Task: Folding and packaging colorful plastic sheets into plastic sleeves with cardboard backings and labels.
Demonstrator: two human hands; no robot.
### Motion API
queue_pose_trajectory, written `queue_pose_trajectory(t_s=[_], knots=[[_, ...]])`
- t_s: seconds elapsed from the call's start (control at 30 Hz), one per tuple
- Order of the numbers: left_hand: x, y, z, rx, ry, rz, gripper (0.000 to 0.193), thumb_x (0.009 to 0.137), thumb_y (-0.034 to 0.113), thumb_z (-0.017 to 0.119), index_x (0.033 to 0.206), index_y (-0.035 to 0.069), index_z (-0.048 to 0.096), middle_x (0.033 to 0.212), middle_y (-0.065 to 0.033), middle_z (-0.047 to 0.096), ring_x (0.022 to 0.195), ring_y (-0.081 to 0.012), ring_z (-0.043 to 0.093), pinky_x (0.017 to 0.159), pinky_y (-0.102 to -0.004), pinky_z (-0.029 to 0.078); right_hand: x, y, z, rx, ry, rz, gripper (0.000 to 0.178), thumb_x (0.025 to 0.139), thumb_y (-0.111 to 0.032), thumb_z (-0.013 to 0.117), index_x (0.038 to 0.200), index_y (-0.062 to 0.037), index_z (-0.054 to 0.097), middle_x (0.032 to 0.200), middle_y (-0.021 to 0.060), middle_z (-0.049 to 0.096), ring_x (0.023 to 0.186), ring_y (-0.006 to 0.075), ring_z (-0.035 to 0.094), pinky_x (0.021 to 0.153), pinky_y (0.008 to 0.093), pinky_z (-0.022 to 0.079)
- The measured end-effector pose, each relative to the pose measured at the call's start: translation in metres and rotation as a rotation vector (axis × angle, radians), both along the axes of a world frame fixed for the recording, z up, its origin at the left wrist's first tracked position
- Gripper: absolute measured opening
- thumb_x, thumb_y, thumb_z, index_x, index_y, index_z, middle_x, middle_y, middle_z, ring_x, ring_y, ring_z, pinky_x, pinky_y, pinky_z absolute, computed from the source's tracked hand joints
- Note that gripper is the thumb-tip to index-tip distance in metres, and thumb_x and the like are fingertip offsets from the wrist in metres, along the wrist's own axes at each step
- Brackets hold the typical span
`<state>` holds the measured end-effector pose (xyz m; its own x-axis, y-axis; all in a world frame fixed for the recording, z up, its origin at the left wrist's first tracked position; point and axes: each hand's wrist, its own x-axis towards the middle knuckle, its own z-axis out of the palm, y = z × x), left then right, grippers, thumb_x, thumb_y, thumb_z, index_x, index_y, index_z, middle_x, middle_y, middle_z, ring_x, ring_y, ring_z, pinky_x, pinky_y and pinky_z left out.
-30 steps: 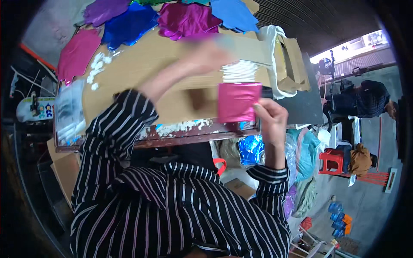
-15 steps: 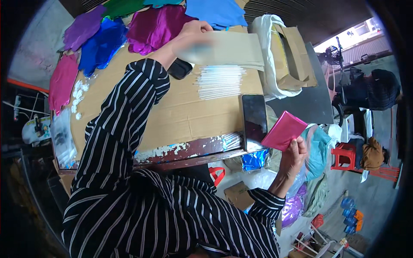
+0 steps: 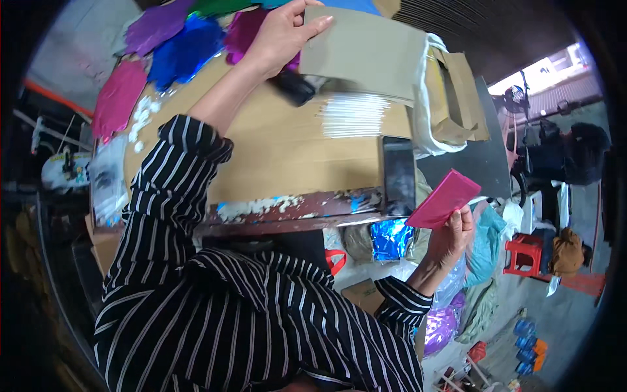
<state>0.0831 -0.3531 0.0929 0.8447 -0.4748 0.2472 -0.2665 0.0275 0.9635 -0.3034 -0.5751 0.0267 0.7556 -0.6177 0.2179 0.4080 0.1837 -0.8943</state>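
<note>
My left hand [image 3: 287, 36] grips the left end of a grey cardboard sheet [image 3: 366, 52], thumb on top. The sheet is tilted over the far right of the table, and its right end meets a white bag. Out past the table's right edge, my right hand [image 3: 452, 235] pinches a flat, shiny pink packet [image 3: 446, 199] between thumb and fingers. Below the sheet lies a row of thin white sticks [image 3: 356, 117]. A small black object [image 3: 295, 88], blurred, is beside my left wrist. A dark phone [image 3: 398, 176] rests near the table's right edge.
Foil balloons in pink [image 3: 121, 98], blue [image 3: 186, 52] and purple [image 3: 160, 29] spread along the far left. White bits [image 3: 142, 117] lie by them. An open carton [image 3: 457, 91] stands in the white bag [image 3: 423, 134]. Bags, including a teal one [image 3: 486, 242], crowd the floor at right.
My left hand has taken hold of the sheet's end and raised it, tilting the sheet. My right hand still holds the pink packet. The whole view has shifted slightly.
</note>
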Motion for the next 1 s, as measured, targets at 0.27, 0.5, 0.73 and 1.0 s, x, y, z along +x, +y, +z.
queue_pose_trajectory(t_s=[0.27, 0.5, 0.73, 1.0], knots=[[-0.062, 0.198, -0.087, 0.263, 0.034, 0.312, 0.021, 0.099, 0.025, 0.072, 0.110, 0.007, 0.071, 0.079, -0.0003, 0.071, 0.070, -0.0070, 0.066, 0.063, -0.0252, 0.054, 0.150, 0.181, 0.019, 0.372, 0.098, 0.426, 0.025, 0.095, -0.007, 0.069, 0.116, 0.0043, 0.066, 0.108, 0.0090, 0.070, 0.100, 0.0160, 0.065, 0.089, 0.0326, 0.052], [-0.095, 0.282, -0.118, 0.053, 0.558, 0.179, 0.031, 0.099, 0.026, 0.072, 0.116, 0.000, 0.070, 0.091, -0.0022, 0.074, 0.078, -0.0070, 0.066, 0.066, -0.0244, 0.052, 0.239, 0.245, -0.065, 0.481, 0.346, 0.648, 0.015, 0.094, -0.010, 0.074, 0.105, -0.0018, 0.071, 0.101, 0.0068, 0.071, 0.093, 0.0163, 0.064, 0.085, 0.0342, 0.053], [-0.097, 0.300, -0.134, -0.002, 0.589, 0.111, 0.027, 0.094, 0.021, 0.074, 0.111, 0.000, 0.070, 0.095, -0.0060, 0.075, 0.086, -0.0125, 0.070, 0.075, -0.0260, 0.054, 0.235, 0.253, -0.071, 0.423, 0.377, 0.585, 0.013, 0.094, -0.013, 0.076, 0.102, -0.0034, 0.071, 0.099, 0.0065, 0.071, 0.092, 0.0167, 0.064, 0.084, 0.0349, 0.054], [-0.112, 0.279, -0.101, 0.784, 0.025, 0.238, 0.018, 0.091, 0.019, 0.072, 0.092, 0.001, 0.071, 0.089, -0.0052, 0.073, 0.084, -0.0120, 0.070, 0.076, -0.0268, 0.056, 0.234, 0.253, -0.072, 0.401, 0.368, 0.552, 0.013, 0.093, -0.014, 0.076, 0.102, -0.0051, 0.071, 0.100, 0.0055, 0.071, 0.094, 0.0172, 0.065, 0.084, 0.0359, 0.055]])
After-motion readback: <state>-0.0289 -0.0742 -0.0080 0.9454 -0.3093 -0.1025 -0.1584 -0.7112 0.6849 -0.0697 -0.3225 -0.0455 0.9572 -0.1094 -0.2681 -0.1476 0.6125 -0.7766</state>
